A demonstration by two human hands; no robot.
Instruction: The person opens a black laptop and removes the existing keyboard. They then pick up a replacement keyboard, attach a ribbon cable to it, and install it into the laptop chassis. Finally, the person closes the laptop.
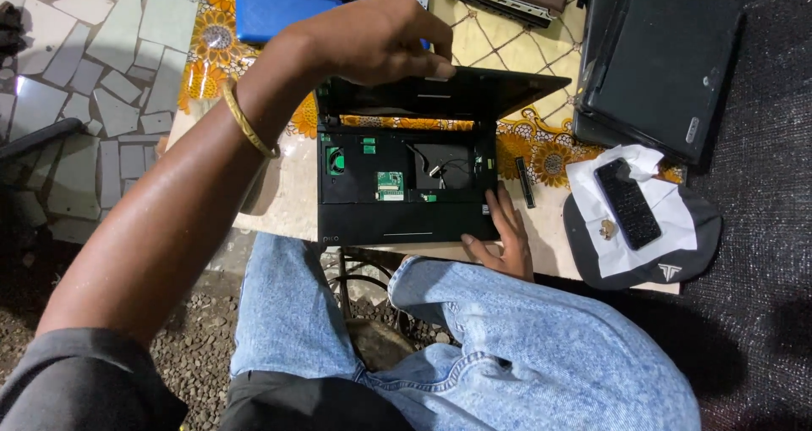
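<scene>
- Here my left hand (376, 38) curls over the top edge of the laptop's lid (448, 93), fingers bent around it, tipping the screen back so the opened base is in plain sight.
- My right hand (503, 232) lies flat and open on the front right corner of the black laptop base (406, 190), grasping nothing, just pinning the body so it cannot slide while the lid tilts.
- The keyboard is off the base; a small green board (390, 184) and loose wires show inside.
- A thin black strip (525, 181) lies just beside the base, near my right hand.
- A cap (668, 258) to the right carries a white cloth with a phone (628, 203) on top, kept apart from the work.
- The table (288, 186) wears a cloth with orange flowers; other laptops (660, 59) and a blue one (271, 8) are stacked at the far edge.
- Broken-tile flooring (93, 101) lies to the left, gravel under my denim knees.
</scene>
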